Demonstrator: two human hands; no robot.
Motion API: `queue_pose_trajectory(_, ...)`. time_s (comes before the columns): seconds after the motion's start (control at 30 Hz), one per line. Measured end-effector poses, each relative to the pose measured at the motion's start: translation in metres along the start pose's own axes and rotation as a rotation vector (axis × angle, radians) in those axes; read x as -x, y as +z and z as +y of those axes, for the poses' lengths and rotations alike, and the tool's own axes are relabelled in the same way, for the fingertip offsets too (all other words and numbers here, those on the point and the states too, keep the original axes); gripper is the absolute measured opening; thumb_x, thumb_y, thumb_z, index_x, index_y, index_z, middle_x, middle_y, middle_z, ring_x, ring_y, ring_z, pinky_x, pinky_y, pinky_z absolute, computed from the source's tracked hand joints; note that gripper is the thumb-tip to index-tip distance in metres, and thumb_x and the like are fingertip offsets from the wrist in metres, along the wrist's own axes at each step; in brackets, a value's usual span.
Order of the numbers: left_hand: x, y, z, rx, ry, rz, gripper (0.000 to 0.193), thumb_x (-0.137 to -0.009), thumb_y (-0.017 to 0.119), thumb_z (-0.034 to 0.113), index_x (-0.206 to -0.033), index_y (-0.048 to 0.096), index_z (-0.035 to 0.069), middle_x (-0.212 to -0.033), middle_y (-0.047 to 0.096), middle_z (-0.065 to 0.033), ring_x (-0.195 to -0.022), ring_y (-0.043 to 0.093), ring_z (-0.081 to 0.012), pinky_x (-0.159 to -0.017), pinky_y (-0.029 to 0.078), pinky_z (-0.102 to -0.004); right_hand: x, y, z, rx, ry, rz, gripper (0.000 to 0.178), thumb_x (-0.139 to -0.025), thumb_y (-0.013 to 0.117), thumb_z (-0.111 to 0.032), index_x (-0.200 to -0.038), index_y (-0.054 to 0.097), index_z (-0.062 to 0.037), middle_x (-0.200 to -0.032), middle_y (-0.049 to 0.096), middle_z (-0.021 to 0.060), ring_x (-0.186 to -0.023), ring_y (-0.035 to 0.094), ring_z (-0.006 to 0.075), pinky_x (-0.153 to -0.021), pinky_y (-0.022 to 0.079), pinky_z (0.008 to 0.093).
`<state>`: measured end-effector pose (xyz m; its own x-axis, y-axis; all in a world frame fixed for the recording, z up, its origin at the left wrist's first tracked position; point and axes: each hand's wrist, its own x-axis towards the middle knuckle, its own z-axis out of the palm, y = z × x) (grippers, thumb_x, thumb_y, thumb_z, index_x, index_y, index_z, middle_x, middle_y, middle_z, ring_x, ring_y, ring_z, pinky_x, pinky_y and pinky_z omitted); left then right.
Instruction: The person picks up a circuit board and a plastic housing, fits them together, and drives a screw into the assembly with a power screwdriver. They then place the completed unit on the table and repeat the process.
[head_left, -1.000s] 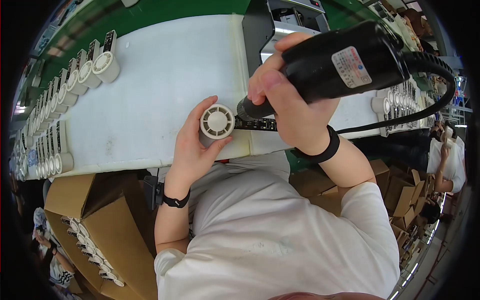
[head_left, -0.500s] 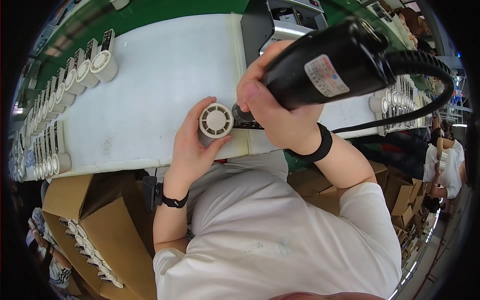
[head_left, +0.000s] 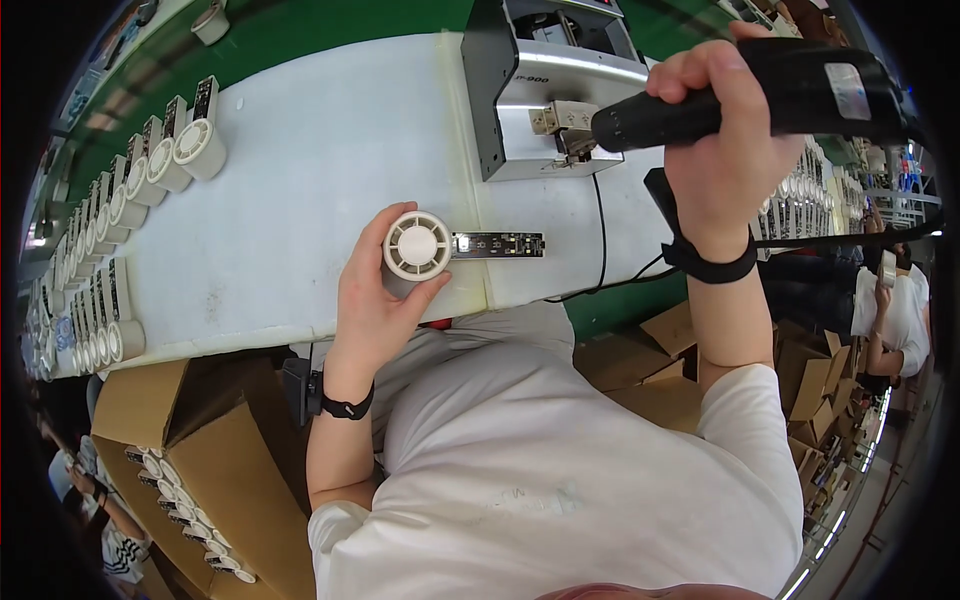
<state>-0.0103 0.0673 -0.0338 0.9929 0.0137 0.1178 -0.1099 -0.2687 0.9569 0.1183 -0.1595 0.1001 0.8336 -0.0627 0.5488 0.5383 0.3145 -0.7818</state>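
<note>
Near the front edge of the white tabletop [head_left: 330, 120], right beside a yellowish tape strip [head_left: 463, 190], sits a round white plastic housing with a slotted top [head_left: 417, 246]; a narrow black circuit board with small components [head_left: 497, 245] sticks out from its right side, lying roughly parallel to that edge. Left hand [head_left: 378, 285] grasps the housing, fingers around its left side, thumb along the lower right. Right hand [head_left: 730, 140] is clenched around a black cylindrical handheld power tool [head_left: 805, 100], raised well apart from the board, nose pointing left. Tool nose overlaps a small metal fixture [head_left: 563, 126] on the front of a grey metal boxy machine [head_left: 565, 85] at the far edge; can't tell if they touch. Thin black cable [head_left: 602, 230] runs from under the machine toward the front edge. Along the far-left edge: slanted row of similar white round units with dark boards [head_left: 200, 150]. Second, tighter row of white units [head_left: 125, 340] at the front-left corner. Below the front edge, left side: open brown cardboard box [head_left: 235, 460] with more white units [head_left: 175, 490] in it.
</note>
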Motion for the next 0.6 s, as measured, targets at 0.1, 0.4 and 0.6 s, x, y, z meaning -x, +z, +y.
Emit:
queue_pose_trajectory(0.1,0.000,0.000,-0.002,-0.021,0.023,0.002,0.070,-0.075,0.079,0.000,-0.136,0.047,0.003,-0.134,0.057,-0.0138,-0.119,0.059,-0.0269,-0.101,0.049,-0.0360,-0.004,-0.010,0.007,0.127,-0.068,-0.036,0.030,-0.091,0.059,-0.003,-0.117,0.047,0.0047,-0.070,0.057,0.0113,-0.059,0.056,0.0211,-0.061,0.051,0.0366)
queue_pose_trajectory(0.4,0.003,0.001,-0.003,-0.018,0.022,0.012,0.070,-0.075,0.079,0.000,-0.137,0.047,0.003,-0.134,0.057,-0.0140,-0.118,0.059,-0.0275,-0.100,0.050,-0.0366,0.009,0.002,0.009,0.231,0.098,-0.031,0.025,-0.087,0.063,-0.003,-0.108,0.049,0.0021,-0.072,0.058,0.0087,-0.058,0.057,0.0182,-0.057,0.048,0.0318)
queue_pose_trajectory(0.6,0.000,-0.001,-0.002,-0.007,0.041,0.004,0.071,-0.075,0.080,0.000,-0.137,0.047,0.004,-0.132,0.057,-0.0138,-0.118,0.060,-0.0276,-0.100,0.050,-0.0364,0.031,0.004,-0.005,0.013,0.077,-0.138,0.033,-0.092,0.059,-0.004,-0.122,0.044,0.0007,-0.073,0.057,0.0086,-0.062,0.056,0.0189,-0.062,0.051,0.0350)
